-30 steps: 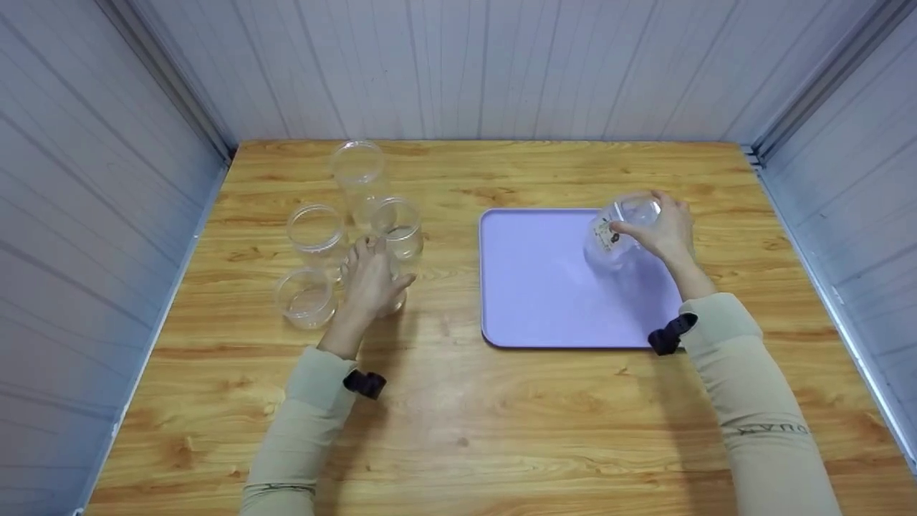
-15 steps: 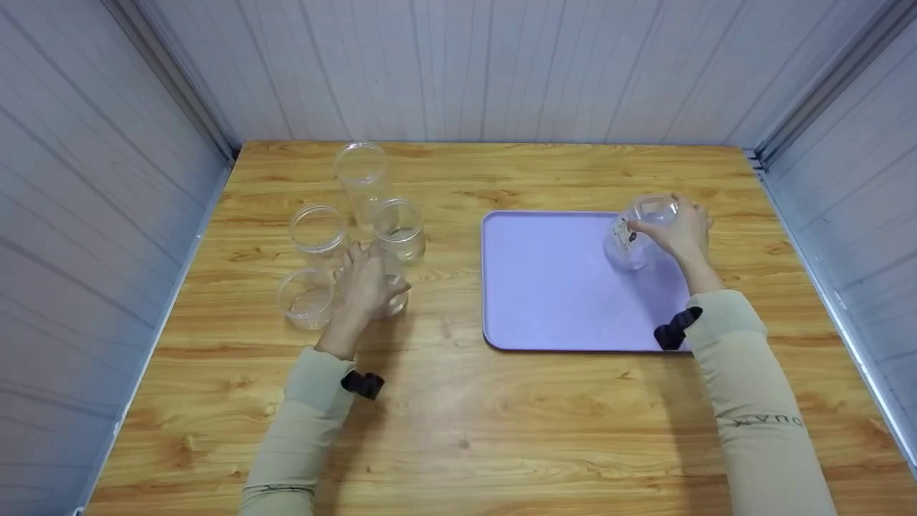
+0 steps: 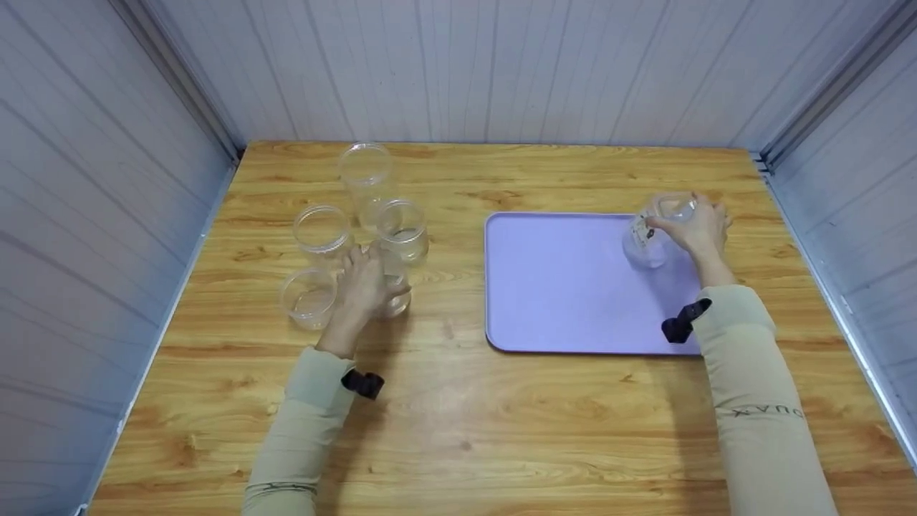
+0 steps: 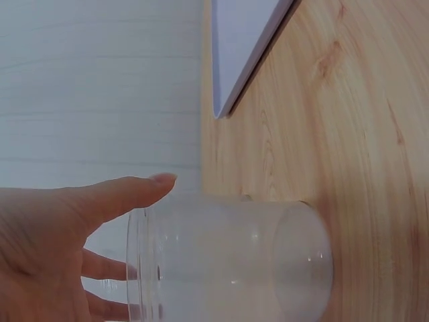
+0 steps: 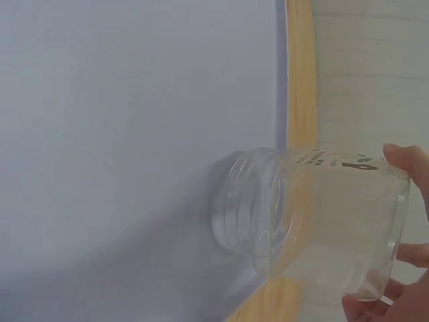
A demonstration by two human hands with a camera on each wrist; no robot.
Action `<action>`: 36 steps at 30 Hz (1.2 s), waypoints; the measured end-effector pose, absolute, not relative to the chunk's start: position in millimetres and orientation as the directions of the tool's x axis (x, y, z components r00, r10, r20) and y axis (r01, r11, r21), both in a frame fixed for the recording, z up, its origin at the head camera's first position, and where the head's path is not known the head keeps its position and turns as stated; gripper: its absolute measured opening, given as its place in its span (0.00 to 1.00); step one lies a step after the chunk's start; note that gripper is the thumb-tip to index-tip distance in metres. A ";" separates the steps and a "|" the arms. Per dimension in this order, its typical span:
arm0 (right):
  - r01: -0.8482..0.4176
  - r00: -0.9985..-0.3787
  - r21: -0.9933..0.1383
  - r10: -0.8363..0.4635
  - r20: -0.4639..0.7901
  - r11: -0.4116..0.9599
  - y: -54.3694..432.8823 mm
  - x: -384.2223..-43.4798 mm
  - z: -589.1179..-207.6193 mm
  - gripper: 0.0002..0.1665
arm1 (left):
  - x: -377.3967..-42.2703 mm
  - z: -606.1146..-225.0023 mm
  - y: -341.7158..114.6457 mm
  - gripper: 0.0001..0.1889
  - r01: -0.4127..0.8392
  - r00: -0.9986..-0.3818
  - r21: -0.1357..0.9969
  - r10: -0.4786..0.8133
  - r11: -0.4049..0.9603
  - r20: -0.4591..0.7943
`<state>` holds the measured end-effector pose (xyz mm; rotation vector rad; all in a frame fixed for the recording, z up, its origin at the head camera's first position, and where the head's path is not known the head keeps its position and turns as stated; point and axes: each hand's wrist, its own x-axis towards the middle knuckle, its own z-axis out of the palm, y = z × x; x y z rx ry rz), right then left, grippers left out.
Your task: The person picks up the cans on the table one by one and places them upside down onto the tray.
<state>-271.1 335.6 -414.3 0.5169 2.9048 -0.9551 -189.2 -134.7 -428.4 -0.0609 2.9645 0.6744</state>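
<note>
In the head view my left hand reaches down over a clear plastic jar standing on the table, thumb on one side of its rim and fingers on the other. My right hand grips a second clear jar by its base. That jar, with dark printing on its side, is mouth down, its threaded neck right at the surface of the lilac tray, near the far right corner. Part of the left jar is hidden behind the hand.
Several more clear jars stand around my left hand: a low one at the near left, one behind it, another to the right and a tall one farthest back. Panelled walls enclose the wooden table.
My right hand has moved the upturned jar to the right, toward the tray's far right corner. My left hand stays at its jar, almost unmoved.
</note>
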 end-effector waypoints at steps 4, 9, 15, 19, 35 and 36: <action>0.324 -0.943 -0.570 0.302 -0.138 0.755 339.4 -271.9 -415.1 0.62 | -190.7 -429.9 -136.7 0.45 -0.073 -0.994 0.454 -0.028 0.888 -0.106; 0.306 -0.949 -0.548 0.293 -0.114 0.778 343.8 -273.4 -416.7 0.61 | -190.2 -431.3 -138.6 0.47 -0.032 -0.997 0.465 0.005 0.885 -0.078; 0.307 -0.949 -0.535 0.297 -0.109 0.787 346.6 -275.9 -418.1 0.61 | -189.8 -431.8 -139.4 0.48 -0.007 -0.998 0.492 0.027 0.871 -0.063; 0.313 -0.947 -0.536 0.296 -0.121 0.784 346.9 -277.1 -418.2 0.61 | -190.4 -432.3 -139.8 0.46 -0.028 -0.998 0.513 0.009 0.858 -0.069; 0.346 -0.937 -0.480 0.327 -0.126 0.806 342.8 -283.9 -423.9 0.63 | -187.1 -433.7 -141.1 0.44 -0.009 -1.000 0.556 0.004 0.831 -0.022; 0.342 -0.939 -0.471 0.321 -0.127 0.813 342.5 -284.2 -424.1 0.63 | -186.6 -434.0 -141.1 0.44 -0.009 -1.000 0.560 0.004 0.829 -0.022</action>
